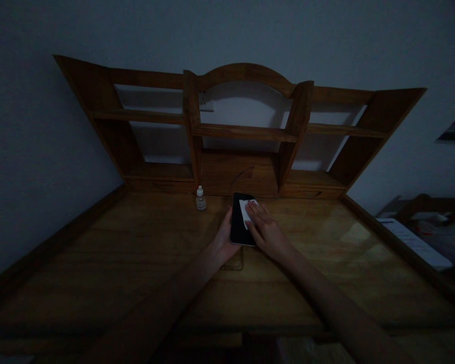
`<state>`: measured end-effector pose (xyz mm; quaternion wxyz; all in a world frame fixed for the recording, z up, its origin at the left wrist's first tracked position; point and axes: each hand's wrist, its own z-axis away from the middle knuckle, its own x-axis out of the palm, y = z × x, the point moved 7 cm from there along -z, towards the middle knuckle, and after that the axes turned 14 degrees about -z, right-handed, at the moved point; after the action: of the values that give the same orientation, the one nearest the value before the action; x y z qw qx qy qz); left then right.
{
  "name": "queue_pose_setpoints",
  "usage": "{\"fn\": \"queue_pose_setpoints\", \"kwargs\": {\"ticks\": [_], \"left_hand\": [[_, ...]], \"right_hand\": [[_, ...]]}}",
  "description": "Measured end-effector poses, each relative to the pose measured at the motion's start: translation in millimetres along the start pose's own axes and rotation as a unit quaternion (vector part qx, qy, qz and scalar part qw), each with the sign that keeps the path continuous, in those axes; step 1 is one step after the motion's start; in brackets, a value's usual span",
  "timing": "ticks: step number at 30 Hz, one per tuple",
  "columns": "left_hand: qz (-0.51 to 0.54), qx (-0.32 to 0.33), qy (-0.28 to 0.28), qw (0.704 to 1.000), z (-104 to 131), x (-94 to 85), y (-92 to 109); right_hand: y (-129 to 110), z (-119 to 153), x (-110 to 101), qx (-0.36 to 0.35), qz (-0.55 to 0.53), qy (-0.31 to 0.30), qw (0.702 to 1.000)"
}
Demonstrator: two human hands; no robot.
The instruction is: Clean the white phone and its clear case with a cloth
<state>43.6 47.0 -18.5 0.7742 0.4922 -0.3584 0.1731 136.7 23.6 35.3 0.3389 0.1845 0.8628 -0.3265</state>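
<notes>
My left hand (223,236) grips a smartphone (238,230) by its left side and lower edge, its dark face turned up toward me. A small white tissue (244,216) lies against the phone's face. The fingers of my right hand (264,228) press the tissue flat there, close together. On the desk under the phone and my left wrist is a clear phone case (234,262), partly hidden. A small dropper bottle (200,199) with a white top stands upright, left of the phone and apart from both hands.
The wooden desk (136,263) carries a wooden shelf unit (246,132) along its back, against the wall. Raised rims (387,242) edge the desk's sides. Beyond the right rim lies a white flat item (415,242). The room is dim.
</notes>
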Motion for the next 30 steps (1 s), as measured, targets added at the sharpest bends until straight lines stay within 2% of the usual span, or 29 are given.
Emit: {"fn": "queue_pose_setpoints", "kwargs": {"ticks": [14,21,26,30], "left_hand": [[0.036,0.018,0.003,0.999,-2.6,-3.1,7.6],[0.019,0.032,0.043,0.998,-0.2,-8.1,10.8],[0.032,0.014,-0.005,0.999,-0.7,-1.1,10.0],[0.045,-0.008,-0.028,0.999,4.1,3.8,8.7]], "right_hand": [[-24.6,0.5,-5.4,-0.048,-0.026,-0.033,0.998],[-36.4,5.6,-9.8,-0.074,-0.03,0.007,0.997],[-44.1,10.8,-6.8,-0.125,-0.055,-0.005,0.991],[-53.5,15.3,0.1,-0.156,-0.071,-0.039,0.984]]}}
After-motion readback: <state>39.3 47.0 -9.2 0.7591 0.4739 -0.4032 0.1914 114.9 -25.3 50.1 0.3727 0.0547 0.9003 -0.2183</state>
